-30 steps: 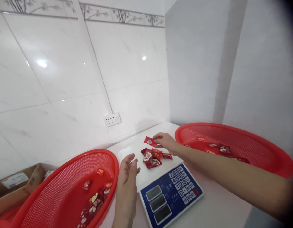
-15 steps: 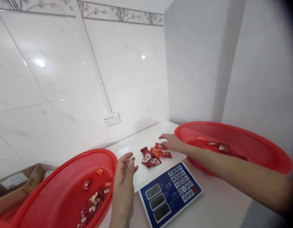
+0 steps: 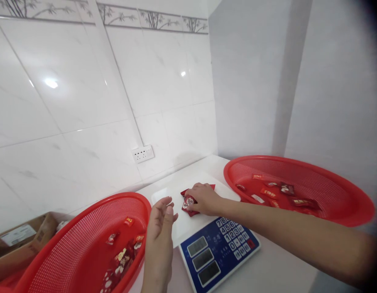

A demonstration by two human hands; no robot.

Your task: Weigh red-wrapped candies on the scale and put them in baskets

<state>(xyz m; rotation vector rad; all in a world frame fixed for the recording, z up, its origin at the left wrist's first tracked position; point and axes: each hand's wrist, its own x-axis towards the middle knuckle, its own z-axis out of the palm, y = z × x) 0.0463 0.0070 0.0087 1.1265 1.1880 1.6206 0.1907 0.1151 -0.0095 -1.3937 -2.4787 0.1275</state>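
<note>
Several red-wrapped candies (image 3: 188, 202) lie in a small pile on the white pan (image 3: 180, 228) of a digital scale (image 3: 220, 252). My right hand (image 3: 204, 197) is over this pile, its fingers curled round the candies and hiding most of them. A red wrapper end sticks out beyond the knuckles. Between the left basket and the pan, my left hand (image 3: 160, 228) is held up with its fingers apart and nothing in it.
A red perforated basket (image 3: 69, 232) with several candies stands at left, and another red basket (image 3: 298, 165) with candies at right. An open cardboard box (image 3: 26, 238) sits at far left. The tiled wall behind carries a socket (image 3: 143, 154).
My right hand has moved left and toward me, from the pile's far right edge onto the candies, and its fingers have closed round them. My left hand has stayed put.
</note>
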